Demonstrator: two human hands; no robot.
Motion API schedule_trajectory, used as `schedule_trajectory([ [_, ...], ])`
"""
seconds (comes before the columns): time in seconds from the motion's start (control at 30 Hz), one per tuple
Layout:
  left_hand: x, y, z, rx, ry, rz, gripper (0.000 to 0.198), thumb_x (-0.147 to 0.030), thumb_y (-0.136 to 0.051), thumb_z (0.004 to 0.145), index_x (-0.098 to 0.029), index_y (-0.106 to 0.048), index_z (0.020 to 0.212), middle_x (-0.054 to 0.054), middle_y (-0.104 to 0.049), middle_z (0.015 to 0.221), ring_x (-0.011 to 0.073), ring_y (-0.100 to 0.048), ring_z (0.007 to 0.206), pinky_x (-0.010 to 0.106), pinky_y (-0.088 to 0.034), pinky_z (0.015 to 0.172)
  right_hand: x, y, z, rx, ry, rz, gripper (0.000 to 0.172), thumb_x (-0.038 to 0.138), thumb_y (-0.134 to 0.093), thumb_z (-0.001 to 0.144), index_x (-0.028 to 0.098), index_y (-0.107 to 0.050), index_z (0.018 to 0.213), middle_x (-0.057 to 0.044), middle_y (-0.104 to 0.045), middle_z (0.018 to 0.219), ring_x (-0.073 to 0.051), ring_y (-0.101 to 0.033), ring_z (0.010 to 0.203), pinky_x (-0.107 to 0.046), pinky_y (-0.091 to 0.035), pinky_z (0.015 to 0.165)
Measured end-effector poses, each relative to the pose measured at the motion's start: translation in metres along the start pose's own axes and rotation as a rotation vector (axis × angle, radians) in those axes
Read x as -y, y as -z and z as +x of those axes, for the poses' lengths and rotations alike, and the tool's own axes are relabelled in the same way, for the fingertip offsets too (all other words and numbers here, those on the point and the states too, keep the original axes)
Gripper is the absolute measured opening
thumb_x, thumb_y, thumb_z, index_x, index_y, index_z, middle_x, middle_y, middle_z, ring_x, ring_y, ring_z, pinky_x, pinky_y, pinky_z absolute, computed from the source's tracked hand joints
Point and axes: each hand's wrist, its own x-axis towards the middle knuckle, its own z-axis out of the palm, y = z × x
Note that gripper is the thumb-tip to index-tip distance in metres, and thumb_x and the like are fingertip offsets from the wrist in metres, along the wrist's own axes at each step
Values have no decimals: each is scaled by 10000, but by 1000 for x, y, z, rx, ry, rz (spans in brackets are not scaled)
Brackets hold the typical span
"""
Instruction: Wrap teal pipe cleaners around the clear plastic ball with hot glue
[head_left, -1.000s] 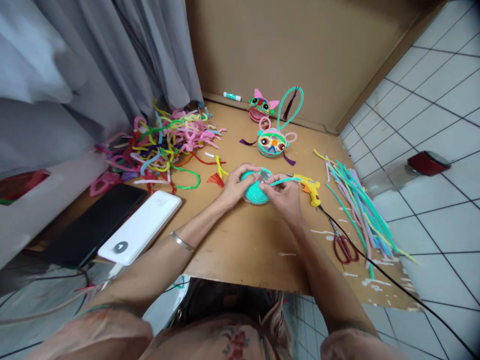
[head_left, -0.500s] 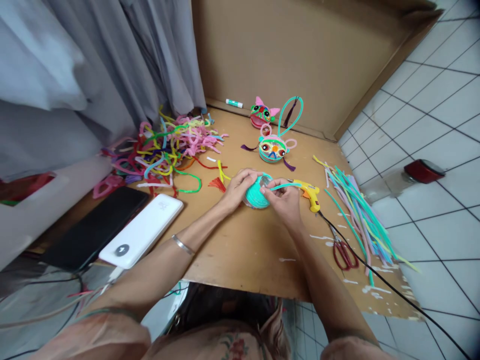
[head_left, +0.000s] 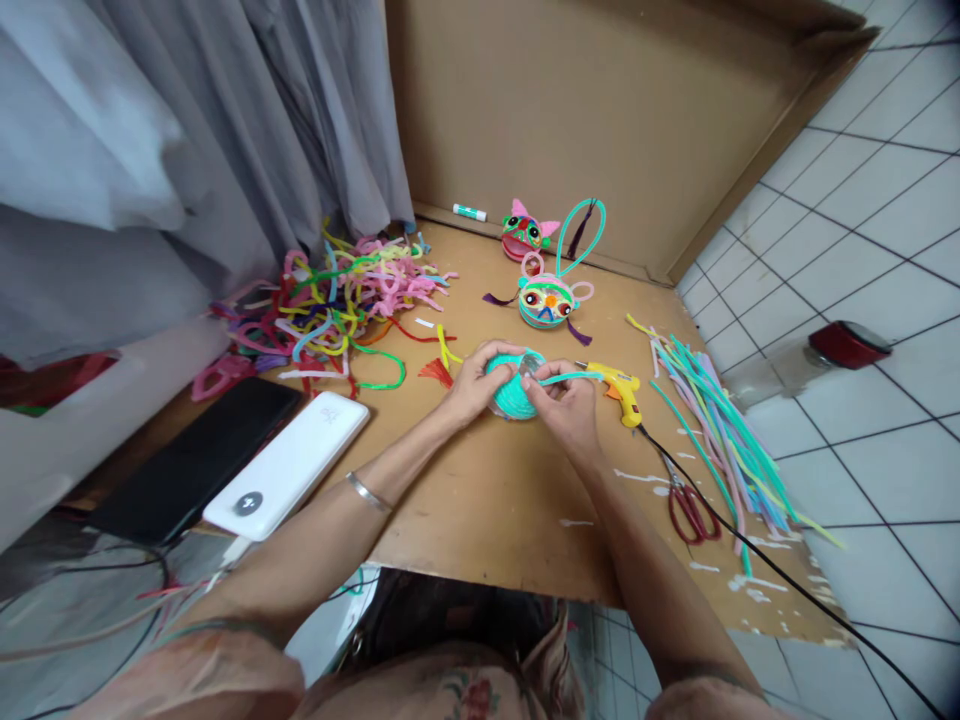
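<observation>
I'm watching left hand (head_left: 475, 386) cupping ball (head_left: 514, 398) | right hand (head_left: 568, 405), nearer, pinching strip (head_left: 588, 376) — long axis running rightward, away from ball

1. Turquoise ball (head_left: 512, 397): rounded, covered in close-laid rows of fuzzy strip; a greyish, see-through patch shows bare at its top right, a paler edge below.
2. Pose: you have it in your left hand (head_left: 481, 382), bare patch facing up; whether its underside touches the bench (head_left: 480, 520), you can't tell from here.
3. Loose strip (head_left: 566, 378): same turquoise, slim, nearly straight; one end pinched in your right hand (head_left: 562, 402) against the ball's bare patch, the rest running out rightward above your knuckles.
</observation>
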Motion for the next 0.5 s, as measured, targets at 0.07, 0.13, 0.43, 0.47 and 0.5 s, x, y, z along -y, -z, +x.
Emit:
schedule_trajectory([
  [0.07, 0, 0, 0, 1, 8, -23, 278, -306, -607, 759, -200, -724, 988, 62, -697, 1142, 254, -612, 1137, 411, -452, 1058, 0, 0, 0, 5, -5, 7, 248, 423, -689, 626, 227, -549, 687, 59, -506, 557, -96, -439, 510, -237, -381, 497],
  [0.13, 0, -1, -1, -3, 14, -48, 276, -340, -595, 784, -202, -728, 982, 64, -692, 1145, 256, -606, 1155, 412, -445, 1068, -1, 0, 0, 8, -13, 14, 250, 414, -701, 620, 227, -553, 695, 57, -513, 569, -99, -448, 516, -243, -394, 509],
  [0.43, -1, -1, 0, -2, 3, -7, 287, -309, -608, 758, -182, -711, 994, 73, -690, 1142, 247, -617, 1121, 398, -465, 1031, 0, 0, 0, 19, -16, 13, 249, 418, -697, 628, 226, -551, 690, 53, -523, 577, -103, -454, 523, -244, -400, 515],
  [0.47, -1, 0, 0, -6, 2, 7, 284, -303, -599, 759, -183, -709, 991, 70, -695, 1133, 243, -623, 1104, 394, -471, 1021, 0, 0, 0, 24, -18, 10, 248, 419, -694, 629, 225, -551, 691, 51, -524, 580, -105, -459, 528, -246, -402, 517],
  [0.5, 0, 0, 0, -10, 2, 19, 281, -297, -593, 758, -185, -709, 988, 67, -699, 1127, 240, -625, 1093, 389, -473, 1014, -1, 0, 0, 26, -17, 4, 249, 420, -692, 630, 224, -552, 693, 49, -525, 582, -108, -464, 532, -249, -403, 520],
])
